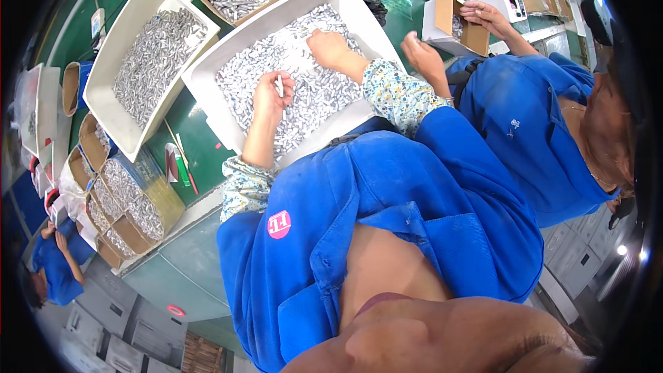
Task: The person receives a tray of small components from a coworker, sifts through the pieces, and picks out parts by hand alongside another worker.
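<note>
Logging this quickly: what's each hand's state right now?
Left hand: fingers curled, holding a small silvery cylinder.
Right hand: fingers down at the piled parts; grip cannot be told.

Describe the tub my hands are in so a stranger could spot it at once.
On the green table, find the big white tub nearest your body, right of a similar tub. Both hold small silvery pieces, but only yours has your left hand and right hand in it.

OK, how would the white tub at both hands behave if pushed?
The white tub is probably heavy: many small metallic-looking pieces spread across it. Its wide, low shape suggests sliding over tipping. The loose pieces would likely shift.
</note>
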Action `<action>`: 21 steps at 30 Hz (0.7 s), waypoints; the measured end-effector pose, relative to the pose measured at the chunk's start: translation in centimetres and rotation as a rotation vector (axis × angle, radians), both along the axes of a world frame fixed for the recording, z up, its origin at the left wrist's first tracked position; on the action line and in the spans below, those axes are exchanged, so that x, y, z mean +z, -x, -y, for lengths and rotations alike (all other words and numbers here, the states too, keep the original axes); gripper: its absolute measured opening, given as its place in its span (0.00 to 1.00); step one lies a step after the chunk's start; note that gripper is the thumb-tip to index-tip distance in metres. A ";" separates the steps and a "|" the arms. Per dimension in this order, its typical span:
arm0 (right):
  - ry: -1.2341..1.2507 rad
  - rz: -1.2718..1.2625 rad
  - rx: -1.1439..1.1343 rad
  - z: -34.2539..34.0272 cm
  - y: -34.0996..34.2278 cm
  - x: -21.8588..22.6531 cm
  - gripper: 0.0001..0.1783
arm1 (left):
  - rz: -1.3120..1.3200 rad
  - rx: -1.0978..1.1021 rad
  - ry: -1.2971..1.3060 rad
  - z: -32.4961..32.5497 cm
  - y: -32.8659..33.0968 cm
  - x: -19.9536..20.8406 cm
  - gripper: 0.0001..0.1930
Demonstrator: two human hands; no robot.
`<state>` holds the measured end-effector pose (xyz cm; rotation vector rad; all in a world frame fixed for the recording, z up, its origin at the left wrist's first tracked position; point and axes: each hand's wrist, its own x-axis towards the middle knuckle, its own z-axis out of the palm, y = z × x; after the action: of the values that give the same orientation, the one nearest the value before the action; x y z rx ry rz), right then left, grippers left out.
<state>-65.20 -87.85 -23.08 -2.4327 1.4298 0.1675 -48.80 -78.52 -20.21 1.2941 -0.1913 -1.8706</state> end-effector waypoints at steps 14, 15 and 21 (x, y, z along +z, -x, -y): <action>-0.177 0.499 0.102 0.3 -3.4 2.8 0.19 | -0.253 0.302 -0.087 -0.7 -0.6 -3.0 0.12; 0.101 0.453 0.185 0.0 -3.7 1.7 0.18 | -0.290 0.286 -0.028 -1.0 -1.1 -3.6 0.11; 0.100 0.475 -0.013 -0.1 -0.3 -0.9 0.15 | 0.570 0.136 0.152 -0.2 -0.9 -2.5 0.12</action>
<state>-64.88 -87.71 -24.00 -2.3228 1.2572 -0.4653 -47.92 -78.34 -22.72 1.6578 -0.5182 -1.3096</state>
